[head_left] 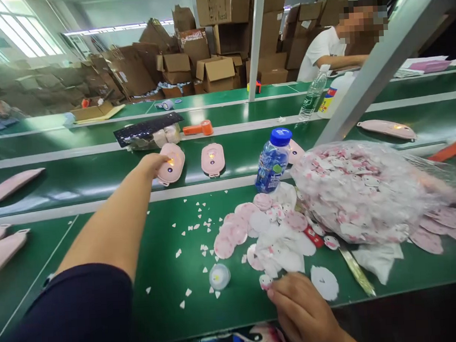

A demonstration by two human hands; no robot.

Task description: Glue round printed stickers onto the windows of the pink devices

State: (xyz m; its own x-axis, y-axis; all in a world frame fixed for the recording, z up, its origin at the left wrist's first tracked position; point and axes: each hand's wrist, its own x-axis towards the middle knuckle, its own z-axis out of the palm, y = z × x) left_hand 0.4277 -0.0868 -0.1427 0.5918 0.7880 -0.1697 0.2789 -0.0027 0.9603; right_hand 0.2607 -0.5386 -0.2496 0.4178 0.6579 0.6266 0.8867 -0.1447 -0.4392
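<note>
My left hand (153,163) reaches far forward over the green belt and its fingers close on a pink oval device (171,163) with a lit amber dot. A second pink device (213,159) lies just to its right. My right hand (299,309) rests near the front edge, fingers curled, with a small pink-and-white sticker piece (265,281) at its fingertips. A heap of round pink and white stickers (268,229) lies ahead of that hand. A small round white light (219,276) sits to its left.
A blue-capped bottle (273,161) stands mid-table beside a big clear bag of stickers (361,190). A metal blade (355,269) lies at right. More pink devices (387,129) ride the belt. A person in white (323,51) sits at the far right. Cardboard boxes (216,73) pile behind.
</note>
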